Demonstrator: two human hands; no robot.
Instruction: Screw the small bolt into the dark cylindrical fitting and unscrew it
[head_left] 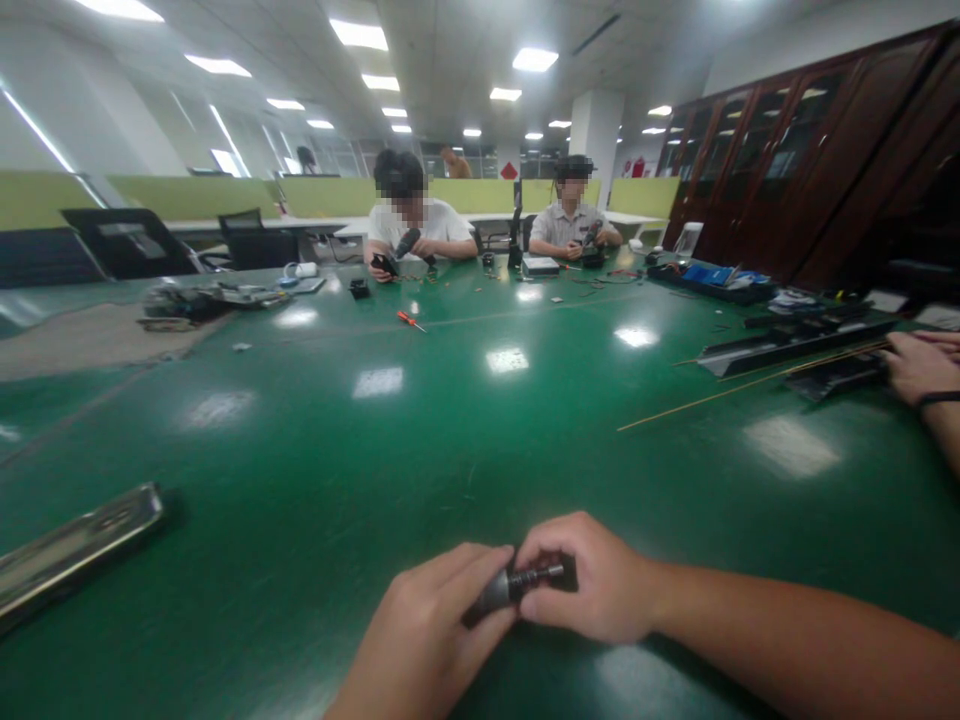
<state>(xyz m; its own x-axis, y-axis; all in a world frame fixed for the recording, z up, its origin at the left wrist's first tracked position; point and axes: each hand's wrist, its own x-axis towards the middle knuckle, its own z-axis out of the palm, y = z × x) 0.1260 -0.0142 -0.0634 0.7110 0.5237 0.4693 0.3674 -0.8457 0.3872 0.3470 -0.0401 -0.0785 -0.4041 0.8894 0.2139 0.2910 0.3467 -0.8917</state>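
Observation:
Low in the head view, a small dark grey cylindrical tool (496,597) with a ridged, narrower neck and a bright metal tip lies between my two hands. Fingers and thumb of my left hand (431,615) wrap round its thicker body, which is mostly hidden. My right hand (592,580) is curled about the neck, with thumb and forefinger pressed near the collar. The tip points right, toward the right palm. Its exact kind is unclear. Both hands are just above the green tabletop (337,470).
A phone (90,545) lies at the left. An orange screwdriver (409,320) rests farther out. At right, another person's hand (919,365) is beside long dark channels (795,345) and a thin yellow rod (697,403). Two people sit across the table, holding tools.

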